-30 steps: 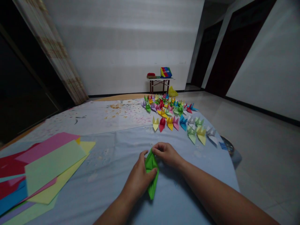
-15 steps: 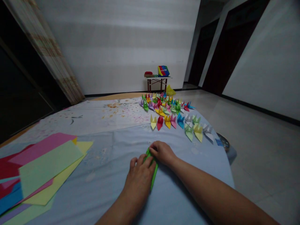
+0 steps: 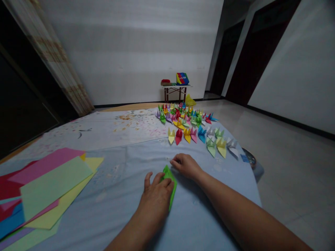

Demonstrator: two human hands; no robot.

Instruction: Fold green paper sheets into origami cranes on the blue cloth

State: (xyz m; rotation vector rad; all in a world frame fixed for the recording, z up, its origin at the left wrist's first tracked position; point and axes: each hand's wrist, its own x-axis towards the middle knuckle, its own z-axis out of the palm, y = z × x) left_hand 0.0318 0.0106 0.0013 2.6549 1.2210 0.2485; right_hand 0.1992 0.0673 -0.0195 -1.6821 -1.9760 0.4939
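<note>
My left hand lies over a folded piece of green origami paper, pressing it onto the pale blue cloth. The paper's lower part is hidden under my palm and thumb, and its exact shape is hard to make out. My right hand rests just beyond the paper's top tip, fingers loosely curled, holding nothing and apparently not touching it. Rows of colourful origami cranes stand ahead of both hands.
Overlapping sheets of coloured paper lie to my left. A paint-stained white sheet adjoins the blue cloth. A low table holds a multicoloured box. A round tin sits by the cloth's right edge, above the tiled floor.
My right hand has lifted off the green paper and moved up and to the right. The paper now lies flat under my left hand, whereas a second ago it stood up between both hands.
</note>
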